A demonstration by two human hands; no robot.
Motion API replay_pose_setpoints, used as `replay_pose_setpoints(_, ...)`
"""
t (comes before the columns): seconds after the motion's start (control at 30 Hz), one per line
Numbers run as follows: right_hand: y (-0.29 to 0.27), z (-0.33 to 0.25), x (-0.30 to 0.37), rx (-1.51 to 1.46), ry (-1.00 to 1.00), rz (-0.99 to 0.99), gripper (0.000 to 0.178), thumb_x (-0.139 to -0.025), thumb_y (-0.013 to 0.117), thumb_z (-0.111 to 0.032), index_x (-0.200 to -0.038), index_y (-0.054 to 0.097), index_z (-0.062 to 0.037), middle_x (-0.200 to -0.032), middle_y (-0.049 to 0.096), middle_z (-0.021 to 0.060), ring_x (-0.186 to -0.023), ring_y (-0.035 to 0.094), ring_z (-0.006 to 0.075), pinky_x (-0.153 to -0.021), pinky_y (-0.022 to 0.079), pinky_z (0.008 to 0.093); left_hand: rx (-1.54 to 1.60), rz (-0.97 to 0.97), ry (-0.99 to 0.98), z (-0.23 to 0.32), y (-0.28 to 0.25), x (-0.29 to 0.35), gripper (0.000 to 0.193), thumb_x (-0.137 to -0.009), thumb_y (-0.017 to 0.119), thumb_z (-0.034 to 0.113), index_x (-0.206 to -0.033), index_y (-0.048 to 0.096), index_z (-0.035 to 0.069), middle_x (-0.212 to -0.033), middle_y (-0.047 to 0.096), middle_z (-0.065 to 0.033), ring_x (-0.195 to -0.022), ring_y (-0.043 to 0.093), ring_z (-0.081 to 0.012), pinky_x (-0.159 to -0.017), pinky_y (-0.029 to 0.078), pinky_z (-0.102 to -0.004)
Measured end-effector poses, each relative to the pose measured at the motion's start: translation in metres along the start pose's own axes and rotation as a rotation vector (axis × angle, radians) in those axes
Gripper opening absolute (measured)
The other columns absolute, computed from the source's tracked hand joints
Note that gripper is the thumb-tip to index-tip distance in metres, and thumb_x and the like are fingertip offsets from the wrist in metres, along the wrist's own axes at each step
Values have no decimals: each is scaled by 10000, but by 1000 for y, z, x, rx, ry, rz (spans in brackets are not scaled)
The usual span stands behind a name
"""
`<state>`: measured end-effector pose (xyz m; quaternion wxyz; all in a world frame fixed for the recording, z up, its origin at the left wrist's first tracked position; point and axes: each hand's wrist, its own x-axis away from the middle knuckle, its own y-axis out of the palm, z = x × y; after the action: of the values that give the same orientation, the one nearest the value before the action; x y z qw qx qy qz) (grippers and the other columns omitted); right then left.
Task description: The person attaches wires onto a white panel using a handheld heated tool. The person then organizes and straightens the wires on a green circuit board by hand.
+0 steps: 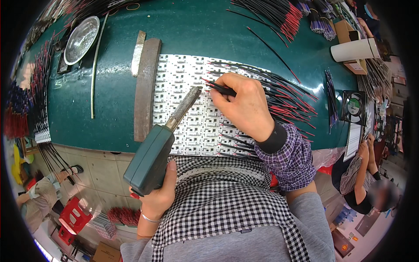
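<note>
My left hand [159, 196] is wrapped round the dark green body of a soldering gun [150, 159]. Its long metal tip slants up and right over a white panel of small circuit boards [176, 67], ending close to my right fingers. My right hand [244, 102], in a purple checked sleeve with a black cuff, pinches black wires [222, 88]; a red end pokes out over the panel. More black wires with red ends [297, 102] fan out to the right from the panel. Whether the tip touches a board, I cannot tell.
A dark flat bar [147, 87] lies along the panel's left edge, beside a wrapped strip [138, 54]. Far left are a clear dish [82, 40] and a thin rod [99, 65]. Wire bundles [279, 17], a white roll [355, 50] and a fan [353, 107] stand right. People sit nearby.
</note>
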<state>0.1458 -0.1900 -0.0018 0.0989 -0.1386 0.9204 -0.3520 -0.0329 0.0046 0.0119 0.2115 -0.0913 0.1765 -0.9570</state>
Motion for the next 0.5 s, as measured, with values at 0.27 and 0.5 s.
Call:
replay_pose_setpoints(0.27, -6, 4, -10, -54, 29, -101, 155, -829, 710, -137, -823, 691, 16, -691, 667, 155, -632, 665, 333, -629, 516, 430, -66, -86, 42, -5, -6, 1, 340, -858, 801, -11, -1174, 685, -56, -1037, 720, -78, -871, 661, -123, -767, 545, -270)
replay_pose_setpoints(0.5, -5, 1, -8, -30, 32, -91, 161, -830, 706, -138, -810, 686, 21, -683, 657, 157, -625, 658, 339, -627, 511, 434, -78, -98, 88, -7, -6, -3, 318, -851, 820, 26, -1129, 687, -52, -958, 707, -50, -795, 641, -101, -726, 529, -254)
